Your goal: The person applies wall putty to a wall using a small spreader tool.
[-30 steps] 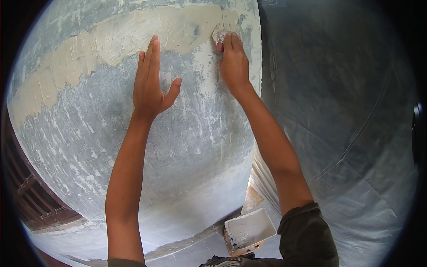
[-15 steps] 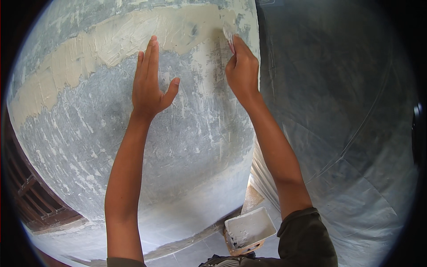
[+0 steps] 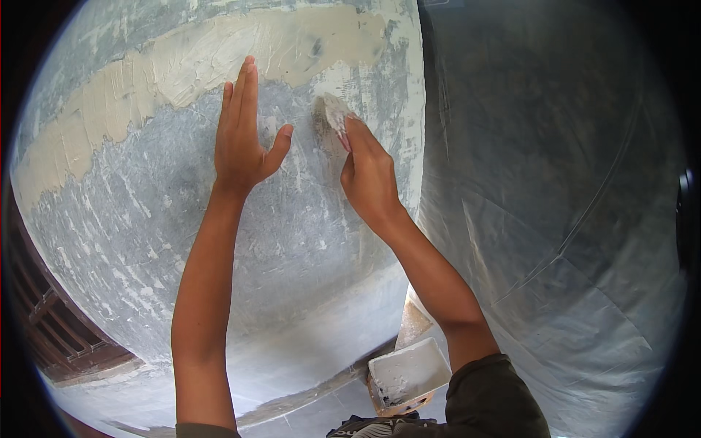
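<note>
My left hand (image 3: 244, 135) lies flat against a grey plastered wall (image 3: 168, 233), fingers together and pointing up, thumb spread. Its fingertips reach a band of fresh beige filler (image 3: 182, 66) that runs across the upper wall. My right hand (image 3: 369, 171) presses a small putty scraper (image 3: 332, 117), smeared white, against the wall just right of my left thumb. The scraper blade sits at the lower edge of the beige band.
A clear plastic sheet (image 3: 555, 219) covers the surface to the right of the wall corner. A white block-shaped tray of filler (image 3: 407, 372) rests on the floor below my right elbow. A dark wooden lattice (image 3: 55, 328) shows at the lower left.
My right hand with the scraper has come down and left along the wall, from the top of the beige band to its lower edge. My left hand stays planted.
</note>
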The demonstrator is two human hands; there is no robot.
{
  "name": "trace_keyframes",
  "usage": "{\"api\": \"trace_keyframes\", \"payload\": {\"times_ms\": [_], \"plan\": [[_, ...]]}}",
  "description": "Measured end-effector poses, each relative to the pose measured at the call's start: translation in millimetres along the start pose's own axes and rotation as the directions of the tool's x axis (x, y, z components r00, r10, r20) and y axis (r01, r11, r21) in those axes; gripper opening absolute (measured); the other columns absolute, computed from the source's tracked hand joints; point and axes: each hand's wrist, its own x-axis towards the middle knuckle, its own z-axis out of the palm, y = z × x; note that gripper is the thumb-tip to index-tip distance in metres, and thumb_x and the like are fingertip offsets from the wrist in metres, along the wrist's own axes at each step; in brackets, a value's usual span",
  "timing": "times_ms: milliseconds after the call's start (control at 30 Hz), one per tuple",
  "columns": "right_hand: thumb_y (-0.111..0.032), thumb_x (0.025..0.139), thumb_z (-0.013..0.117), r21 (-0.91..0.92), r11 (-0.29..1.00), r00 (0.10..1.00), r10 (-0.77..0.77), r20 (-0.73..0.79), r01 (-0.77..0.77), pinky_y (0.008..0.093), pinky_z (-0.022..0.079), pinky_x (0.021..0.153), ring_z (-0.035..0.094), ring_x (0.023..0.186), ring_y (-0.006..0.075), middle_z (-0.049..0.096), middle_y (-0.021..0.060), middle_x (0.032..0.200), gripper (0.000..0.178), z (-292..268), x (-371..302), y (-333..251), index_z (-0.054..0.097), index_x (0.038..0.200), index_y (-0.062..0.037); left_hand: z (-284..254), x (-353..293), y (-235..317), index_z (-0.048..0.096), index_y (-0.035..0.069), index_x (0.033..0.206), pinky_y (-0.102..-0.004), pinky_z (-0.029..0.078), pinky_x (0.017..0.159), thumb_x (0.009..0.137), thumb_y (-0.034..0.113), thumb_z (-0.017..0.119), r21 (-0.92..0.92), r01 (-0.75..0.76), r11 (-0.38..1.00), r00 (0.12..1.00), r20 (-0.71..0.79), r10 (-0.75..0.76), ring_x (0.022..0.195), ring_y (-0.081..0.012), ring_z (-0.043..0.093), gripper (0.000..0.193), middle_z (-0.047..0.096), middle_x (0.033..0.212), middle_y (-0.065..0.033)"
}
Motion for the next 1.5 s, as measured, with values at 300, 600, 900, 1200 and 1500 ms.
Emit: {"api": "trace_keyframes", "payload": {"times_ms": [300, 600, 900, 1200, 1500], "plan": [[0.015, 0.083, 0.055, -0.153, 0.988, 0.993, 0.018, -0.120, -0.036, 0.0437, 0.055, 0.094, 0.063, 0.112, 0.0434, 0.062, 0.0294, 0.122, 0.042, -9.4, 98.7, 66.0, 0.057, 0.125, 0.0108, 1.6, 2.9, 3.3, 0.022, -0.003, 0.158, -0.0566, 0.018, 0.122, 0.094, 0.031, 0.056, -0.023, 0.002, 1.000, 1.000, 0.003, -0.002, 0.150, -0.0389, 0.031, 0.080, 0.030, 0.163, -0.0225], [0.014, 0.082, 0.056, -0.103, 0.994, 0.993, 0.049, 0.107, -0.038, 0.0449, 0.050, 0.106, 0.056, 0.126, 0.0459, 0.056, 0.0326, 0.132, 0.050, 3.2, 6.4, 9.2, 0.052, 0.132, 0.0134, -0.1, 1.3, 0.5, 0.021, -0.003, 0.158, -0.0567, 0.018, 0.122, 0.095, 0.033, 0.056, -0.014, 0.005, 1.000, 1.000, 0.012, -0.005, 0.150, -0.0393, 0.032, 0.080, 0.030, 0.163, -0.0233], [0.009, 0.090, 0.054, 0.341, 0.892, 0.954, 0.286, 0.088, -0.298, 0.0353, 0.052, 0.077, 0.067, 0.087, 0.0307, 0.067, 0.0232, 0.108, 0.032, -39.7, 19.0, 0.6, 0.063, 0.121, 0.0091, 2.2, 2.7, 0.9, 0.027, -0.004, 0.156, -0.0549, 0.024, 0.121, 0.089, 0.031, 0.063, 0.008, -0.010, 1.000, 1.000, -0.013, 0.010, 0.148, -0.0374, 0.036, 0.084, 0.035, 0.160, -0.0237], [0.006, 0.090, 0.055, 0.172, 0.947, 0.961, 0.276, -0.005, -0.271, 0.0360, 0.048, 0.071, 0.058, 0.080, 0.0242, 0.053, 0.0155, 0.094, 0.032, -24.9, 31.1, 7.2, 0.066, 0.120, 0.0104, 0.6, 2.1, 0.2, 0.023, -0.003, 0.158, -0.0544, 0.019, 0.123, 0.093, 0.028, 0.058, -0.034, -0.002, 0.999, 1.000, -0.001, 0.002, 0.149, -0.0371, 0.034, 0.080, 0.031, 0.163, -0.0218], [0.002, 0.089, 0.062, 0.253, 0.907, 0.933, 0.358, -0.045, -0.336, 0.0339, 0.048, 0.071, 0.057, 0.075, 0.0207, 0.053, 0.0124, 0.083, 0.012, -19.7, 17.7, 10.8, 0.066, 0.097, 0.0101, -5.9, -1.9, -1.5, 0.029, -0.005, 0.155, -0.0508, 0.026, 0.122, 0.090, 0.032, 0.064, -0.043, -0.027, 0.999, 0.999, 0.024, 0.028, 0.148, -0.0354, 0.036, 0.083, 0.037, 0.159, -0.0231]]}}
